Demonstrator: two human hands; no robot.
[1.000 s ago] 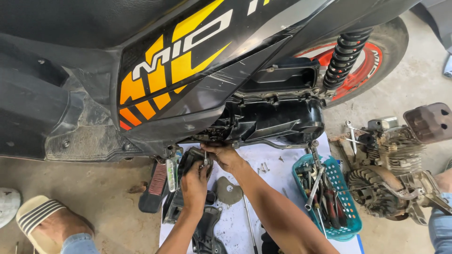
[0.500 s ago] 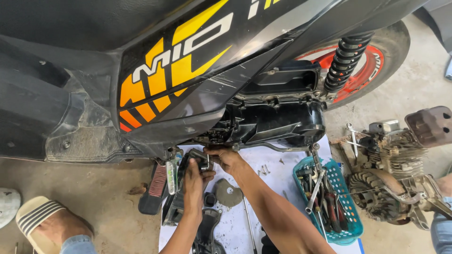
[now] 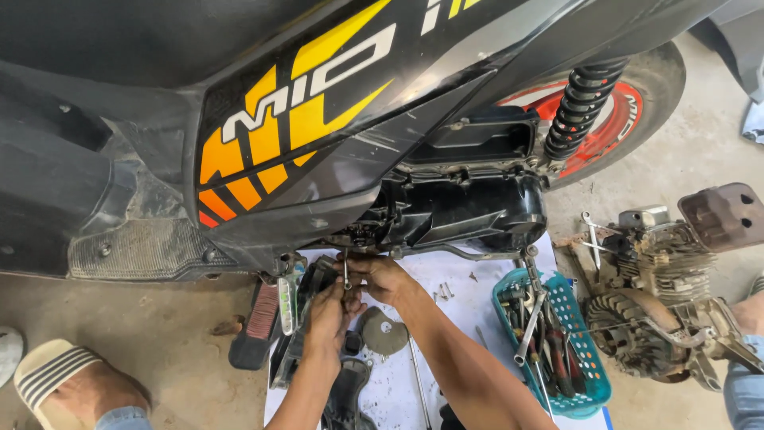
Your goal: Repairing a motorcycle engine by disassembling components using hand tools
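A black scooter with orange and yellow side graphics stands over me, its engine case exposed. Both my hands meet under the front end of that case. My left hand reaches up from below, fingers curled around a small part. My right hand sits just above it and grips a thin metal tool that points up into the engine's underside. What exactly the left fingers hold is hidden.
A white sheet on the concrete floor carries loose screws, a round metal disc and black parts. A teal basket of tools sits to the right, next to a removed engine. A sandalled foot is at lower left.
Both hands have shifted slightly and stay pressed together under the engine case. The thin metal tool now shows upright between the fingers.
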